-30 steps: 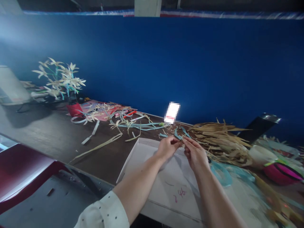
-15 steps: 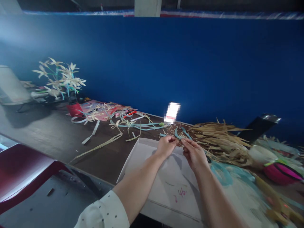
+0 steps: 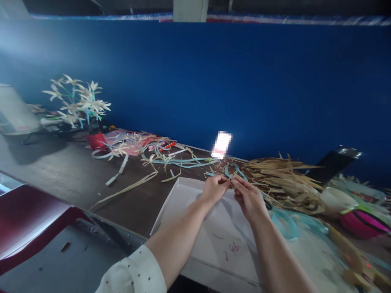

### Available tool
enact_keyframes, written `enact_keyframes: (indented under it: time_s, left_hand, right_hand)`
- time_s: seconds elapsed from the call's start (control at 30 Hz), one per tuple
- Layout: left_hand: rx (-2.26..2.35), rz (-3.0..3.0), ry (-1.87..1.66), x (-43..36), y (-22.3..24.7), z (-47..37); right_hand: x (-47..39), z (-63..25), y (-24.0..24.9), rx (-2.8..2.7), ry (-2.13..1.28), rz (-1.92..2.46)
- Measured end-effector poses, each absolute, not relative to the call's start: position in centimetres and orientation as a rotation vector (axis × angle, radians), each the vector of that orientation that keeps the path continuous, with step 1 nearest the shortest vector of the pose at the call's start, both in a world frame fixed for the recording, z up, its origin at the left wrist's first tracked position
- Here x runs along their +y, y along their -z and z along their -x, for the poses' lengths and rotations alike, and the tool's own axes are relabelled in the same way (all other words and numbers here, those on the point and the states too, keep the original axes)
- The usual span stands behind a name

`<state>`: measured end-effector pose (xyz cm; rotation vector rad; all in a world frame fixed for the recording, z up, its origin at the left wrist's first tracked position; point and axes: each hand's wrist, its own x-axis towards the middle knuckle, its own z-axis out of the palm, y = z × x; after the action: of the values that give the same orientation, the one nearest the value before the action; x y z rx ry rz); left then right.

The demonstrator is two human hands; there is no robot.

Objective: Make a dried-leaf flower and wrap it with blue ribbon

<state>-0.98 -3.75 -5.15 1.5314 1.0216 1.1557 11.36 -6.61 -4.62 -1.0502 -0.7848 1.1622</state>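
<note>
Over the far edge of the white box (image 3: 214, 236), left hand (image 3: 214, 190) and right hand (image 3: 251, 199) are pinching a thin pale strip (image 3: 234, 175) between fingertips; dried leaves (image 3: 281, 177) are lying rightward.

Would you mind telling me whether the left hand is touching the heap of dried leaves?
Apart: in the head view, the right hand and a blue strip lie between the left hand and the dried leaves.

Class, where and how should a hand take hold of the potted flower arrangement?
Probably around the red pot, coming from the near side: its wall faces the camera there, while the pale flowers spread on thin stems above.
</note>
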Motion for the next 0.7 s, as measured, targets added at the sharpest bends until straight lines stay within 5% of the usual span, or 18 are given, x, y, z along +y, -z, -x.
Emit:
enact_keyframes:
  time_s: [0.7]
  left_hand:
    - [1.032, -1.487, -1.130, -3.97, 4.60, 1.03]
  right_hand:
    - [-6.58, -11.32, 4.64, -0.767, -1.146, 1.060]
